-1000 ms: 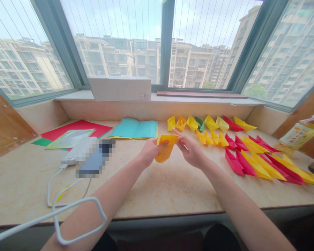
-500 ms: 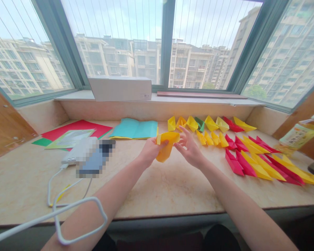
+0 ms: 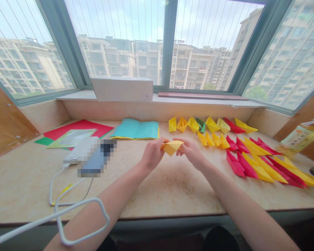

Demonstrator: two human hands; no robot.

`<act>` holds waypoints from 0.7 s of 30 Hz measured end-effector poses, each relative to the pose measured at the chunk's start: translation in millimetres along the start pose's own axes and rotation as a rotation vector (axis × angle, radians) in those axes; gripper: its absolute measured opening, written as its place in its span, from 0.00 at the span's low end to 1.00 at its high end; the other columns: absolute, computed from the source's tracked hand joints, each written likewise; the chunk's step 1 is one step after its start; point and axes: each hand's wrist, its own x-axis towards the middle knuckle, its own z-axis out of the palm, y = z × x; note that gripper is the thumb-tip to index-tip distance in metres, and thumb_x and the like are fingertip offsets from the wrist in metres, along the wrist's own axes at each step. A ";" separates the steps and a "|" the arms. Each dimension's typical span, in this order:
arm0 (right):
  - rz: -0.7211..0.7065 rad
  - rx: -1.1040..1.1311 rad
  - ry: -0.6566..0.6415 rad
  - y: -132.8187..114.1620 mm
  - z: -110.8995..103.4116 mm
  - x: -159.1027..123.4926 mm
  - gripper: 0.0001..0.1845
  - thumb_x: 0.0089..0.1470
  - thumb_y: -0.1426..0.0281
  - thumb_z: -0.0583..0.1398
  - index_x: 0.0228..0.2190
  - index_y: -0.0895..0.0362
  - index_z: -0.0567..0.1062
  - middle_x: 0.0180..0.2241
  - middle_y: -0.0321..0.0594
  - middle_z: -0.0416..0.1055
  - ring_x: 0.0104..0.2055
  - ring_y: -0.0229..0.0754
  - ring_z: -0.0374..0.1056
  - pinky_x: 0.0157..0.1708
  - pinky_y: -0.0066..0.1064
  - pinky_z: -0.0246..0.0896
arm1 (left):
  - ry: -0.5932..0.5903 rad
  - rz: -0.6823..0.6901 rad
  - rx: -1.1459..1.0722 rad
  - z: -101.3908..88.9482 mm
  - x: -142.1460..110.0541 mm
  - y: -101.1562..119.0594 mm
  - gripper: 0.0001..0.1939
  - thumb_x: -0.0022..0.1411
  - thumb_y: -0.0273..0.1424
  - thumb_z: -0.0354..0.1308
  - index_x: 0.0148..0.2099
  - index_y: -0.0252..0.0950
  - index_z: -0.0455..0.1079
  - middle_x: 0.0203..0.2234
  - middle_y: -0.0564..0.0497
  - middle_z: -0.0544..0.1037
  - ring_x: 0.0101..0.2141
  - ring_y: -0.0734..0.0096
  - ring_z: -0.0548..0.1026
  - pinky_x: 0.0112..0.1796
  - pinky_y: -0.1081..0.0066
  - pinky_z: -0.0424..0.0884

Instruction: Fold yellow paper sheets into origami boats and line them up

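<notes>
A partly folded piece of yellow paper (image 3: pixel 172 147) is held above the middle of the counter. My left hand (image 3: pixel 154 153) grips its left end, the fingers closed around the edge. On the other side, my right hand (image 3: pixel 189 151) pinches the right end between thumb and fingers. The paper bulges toward me with a pointed lower edge, and parts of it are hidden behind the fingers. To the right stand folded paper boats: a yellow one (image 3: pixel 193 124), a green one (image 3: pixel 200 124) and a red one (image 3: pixel 234 125), among several more in rows.
Blue paper (image 3: pixel 136 129) lies behind my left hand, with red paper (image 3: pixel 80 127) farther left. A white power bank (image 3: pixel 81 150), a blurred-out phone (image 3: pixel 94 162) and a looped white cable (image 3: pixel 104 212) are at left. A bottle (image 3: pixel 300 134) stands at right; a white box (image 3: pixel 122 89) sits on the sill.
The yellow paper has been turned and opened out, from a hanging flap to a wider, pointed shape. My right hand, loose from it half a second ago, has closed on its right end.
</notes>
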 end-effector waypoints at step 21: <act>-0.077 -0.047 0.136 -3.4 5.6 -1.7 0.11 0.48 0.66 0.61 0.31 0.61 0.80 0.24 0.41 0.76 0.22 0.37 0.68 0.23 0.29 0.64 | -0.047 -0.274 -0.368 13.7 3.0 -10.8 0.17 0.54 0.42 0.63 0.34 0.31 0.76 0.25 0.49 0.78 0.27 0.69 0.72 0.27 0.74 0.63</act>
